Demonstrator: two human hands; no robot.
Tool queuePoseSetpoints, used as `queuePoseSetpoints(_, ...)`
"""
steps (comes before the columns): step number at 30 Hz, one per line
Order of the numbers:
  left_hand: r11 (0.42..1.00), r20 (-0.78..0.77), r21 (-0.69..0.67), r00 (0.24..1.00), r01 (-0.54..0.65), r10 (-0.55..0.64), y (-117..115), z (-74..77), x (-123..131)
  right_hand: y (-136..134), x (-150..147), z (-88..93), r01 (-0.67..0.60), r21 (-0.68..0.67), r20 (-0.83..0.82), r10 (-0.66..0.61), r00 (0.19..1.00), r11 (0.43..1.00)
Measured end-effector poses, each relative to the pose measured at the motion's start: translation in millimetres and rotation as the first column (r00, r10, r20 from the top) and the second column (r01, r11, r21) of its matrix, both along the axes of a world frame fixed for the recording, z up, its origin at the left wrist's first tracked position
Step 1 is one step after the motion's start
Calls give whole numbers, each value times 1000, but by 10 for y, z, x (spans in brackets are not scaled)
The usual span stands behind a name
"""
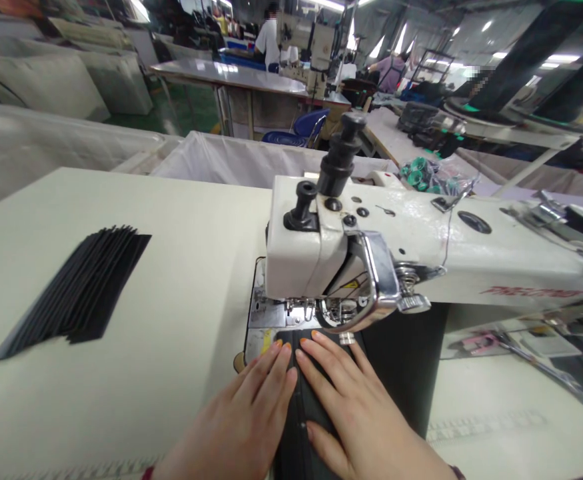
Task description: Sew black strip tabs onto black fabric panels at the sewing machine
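Observation:
Both hands rest on a black sheet of material (411,360) that runs under the head of a white sewing machine (301,260). My left hand (244,407) lies on the sheet's left edge, fingers stretched forward and held near each other. Flat on the black piece, my right hand (351,393) has its fingers spread, the tips just before the presser foot area. A seam or fold line runs lengthwise between the two hands. The metal needle plate (266,317) shows left of the fingertips. The needle itself is hidden behind the machine head and chrome guard (378,273).
A fanned stack of black strips (84,283) lies on the pale table at left. Pink-handled scissors or snips (486,343) lie at right. Green thread cones (421,172) in plastic, a blue chair (298,130) and white-lined bins (211,157) stand beyond. People are at work in the background.

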State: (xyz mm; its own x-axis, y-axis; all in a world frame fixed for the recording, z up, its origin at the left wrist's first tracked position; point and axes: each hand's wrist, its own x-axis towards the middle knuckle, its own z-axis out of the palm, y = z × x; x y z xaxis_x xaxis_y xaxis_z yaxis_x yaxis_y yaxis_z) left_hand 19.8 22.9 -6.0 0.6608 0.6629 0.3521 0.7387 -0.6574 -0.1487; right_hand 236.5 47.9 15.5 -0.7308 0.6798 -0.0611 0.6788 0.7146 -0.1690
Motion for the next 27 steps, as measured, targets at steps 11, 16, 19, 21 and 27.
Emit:
queuePoseSetpoints(11, 998, 10, -44, 999, 37, -37, 170, -4, -67, 175, -22, -5, 11, -45, -41, -13, 999, 999)
queuePoseSetpoints(16, 998, -5, -67, 1000, 13, -13, 222, 8, -108, 270, -53, -14, 17, -57, -71, -21, 997, 998)
queuePoseSetpoints(19, 999, 7, -48, 1000, 7, -7, 250, 12, -113, 311, -68, -8, 0, -41, -69, -3, 998, 999)
queuePoseSetpoints(21, 999, 7, -40, 1000, 9, -8, 273, 12, -114, 335, -76, -6, -1, -29, -74, -1, 997, 1000)
queuePoseSetpoints(27, 999, 2, -32, 1000, 18, -17, 317, 15, -112, 373, -88, -11, 24, -45, -102, -28, 994, 999)
